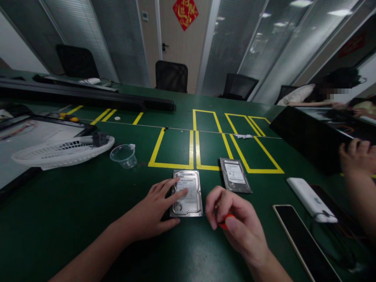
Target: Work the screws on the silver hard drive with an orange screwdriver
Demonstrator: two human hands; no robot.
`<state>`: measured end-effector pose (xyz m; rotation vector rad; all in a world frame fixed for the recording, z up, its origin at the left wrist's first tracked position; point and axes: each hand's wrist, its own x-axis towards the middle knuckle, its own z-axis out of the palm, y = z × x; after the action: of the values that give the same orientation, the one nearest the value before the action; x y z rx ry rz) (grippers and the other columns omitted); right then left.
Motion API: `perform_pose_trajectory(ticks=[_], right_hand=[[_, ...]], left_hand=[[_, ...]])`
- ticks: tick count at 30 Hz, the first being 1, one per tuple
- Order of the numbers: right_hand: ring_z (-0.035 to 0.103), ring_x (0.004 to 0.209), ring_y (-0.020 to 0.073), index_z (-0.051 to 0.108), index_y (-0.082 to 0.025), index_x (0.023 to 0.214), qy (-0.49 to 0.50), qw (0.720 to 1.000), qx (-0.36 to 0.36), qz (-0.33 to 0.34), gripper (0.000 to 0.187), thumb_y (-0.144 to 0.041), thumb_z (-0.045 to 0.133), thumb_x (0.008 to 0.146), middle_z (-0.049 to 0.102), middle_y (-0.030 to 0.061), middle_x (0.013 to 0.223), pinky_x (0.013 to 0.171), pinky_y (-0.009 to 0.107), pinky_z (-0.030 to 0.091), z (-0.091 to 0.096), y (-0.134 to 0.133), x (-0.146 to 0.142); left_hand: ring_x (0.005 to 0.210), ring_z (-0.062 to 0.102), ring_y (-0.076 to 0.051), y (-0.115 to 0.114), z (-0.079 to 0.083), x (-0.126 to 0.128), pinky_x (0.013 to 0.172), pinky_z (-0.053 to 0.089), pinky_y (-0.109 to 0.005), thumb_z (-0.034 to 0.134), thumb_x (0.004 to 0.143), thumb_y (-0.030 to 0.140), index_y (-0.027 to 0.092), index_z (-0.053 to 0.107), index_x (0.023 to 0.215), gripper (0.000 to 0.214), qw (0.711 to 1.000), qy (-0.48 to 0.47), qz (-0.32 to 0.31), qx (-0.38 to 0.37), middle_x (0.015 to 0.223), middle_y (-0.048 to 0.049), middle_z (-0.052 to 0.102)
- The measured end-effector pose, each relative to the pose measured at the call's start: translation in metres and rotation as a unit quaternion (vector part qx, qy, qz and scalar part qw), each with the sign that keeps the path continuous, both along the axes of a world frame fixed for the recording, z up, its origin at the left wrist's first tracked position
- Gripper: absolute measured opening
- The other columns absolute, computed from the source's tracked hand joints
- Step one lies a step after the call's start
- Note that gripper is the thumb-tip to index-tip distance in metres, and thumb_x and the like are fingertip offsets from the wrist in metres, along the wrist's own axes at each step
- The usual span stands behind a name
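Note:
A silver hard drive lies flat on the green table, label side up. My left hand rests on its left side, fingers spread and fingertips on the label. Just right of the drive's near right corner, my right hand is closed around what looks like a red-handled screwdriver. Most of that tool is hidden by the fingers. A second hard drive lies slightly tilted to the right, beyond my right hand.
Yellow tape rectangles mark the table. At left are a clear plastic cup and a white basket. A phone, white power bank and black case are at right. Another person's hand touches the case.

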<state>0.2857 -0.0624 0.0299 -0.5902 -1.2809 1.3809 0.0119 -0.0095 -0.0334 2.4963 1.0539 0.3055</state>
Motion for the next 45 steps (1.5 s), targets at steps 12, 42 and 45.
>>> perform_pose_trajectory(ticks=[12, 42, 45], right_hand=[[0.038, 0.057, 0.0117, 0.070, -0.021, 0.101, 0.072, 0.996, -0.043, 0.015, 0.022, -0.042, 0.068, 0.108, 0.069, 0.0057, 0.094, 0.054, 0.030, 0.028, 0.0045, -0.0002, -0.0028], [0.049, 0.059, 0.0144, 0.086, -0.018, 0.094, 0.005, 1.000, 0.012, 0.005, 0.036, -0.039, 0.062, 0.111, 0.065, 0.0077, 0.091, 0.057, 0.034, 0.036, 0.0018, 0.0013, 0.0029], [0.058, 0.066, 0.0165, 0.081, -0.019, 0.088, -0.027, 0.999, 0.022, -0.013, 0.030, -0.040, 0.072, 0.108, 0.068, 0.0092, 0.099, 0.063, 0.035, 0.045, -0.0024, 0.0008, 0.0040]], left_hand=[[0.168, 0.029, -0.049, -0.0001, -0.0021, -0.0004, 0.131, 0.036, -0.071, 0.084, 0.100, 0.040, 0.044, 0.037, 0.178, 0.092, 1.000, 0.007, 0.005, -0.007, 0.189, -0.0076, 0.019], [0.169, 0.027, -0.048, 0.0003, -0.0006, -0.0002, 0.131, 0.034, -0.071, 0.084, 0.099, 0.038, 0.044, 0.035, 0.179, 0.095, 1.000, 0.012, 0.002, -0.006, 0.190, -0.0078, 0.018], [0.169, 0.028, -0.049, 0.0001, -0.0010, -0.0005, 0.131, 0.035, -0.071, 0.084, 0.099, 0.038, 0.045, 0.035, 0.179, 0.094, 1.000, 0.012, 0.004, -0.006, 0.190, -0.0076, 0.018]])
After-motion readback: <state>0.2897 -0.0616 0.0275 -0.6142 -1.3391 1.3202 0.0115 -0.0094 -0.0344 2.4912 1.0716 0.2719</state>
